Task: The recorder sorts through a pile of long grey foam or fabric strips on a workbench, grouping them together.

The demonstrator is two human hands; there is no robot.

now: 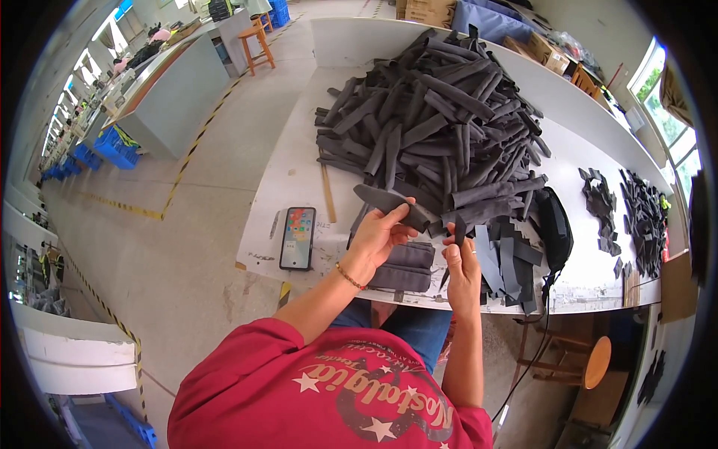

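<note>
My left hand [383, 230] is closed around a dark grey fabric sleeve [380, 197], its rounded end pointing to the far left. Close by on the right, my right hand [464, 268] is closed on a small narrow black piece [459, 227]; whether it is a strip or a tool I cannot make out. Between the hands, nearer the table edge, lie folded grey fabric pieces [404, 268]. Flat dark strips [508, 262] are spread beside my right hand. Beyond both hands rises a big heap of dark grey fabric sleeves [441, 112].
On the white table [288, 161], a lit phone [298, 238] and a wooden stick [328, 193] lie to the left. A black pouch [555, 228] with a hanging cord stands at right. Further right are more dark pieces [643, 221]. A wooden stool [595, 362] is below.
</note>
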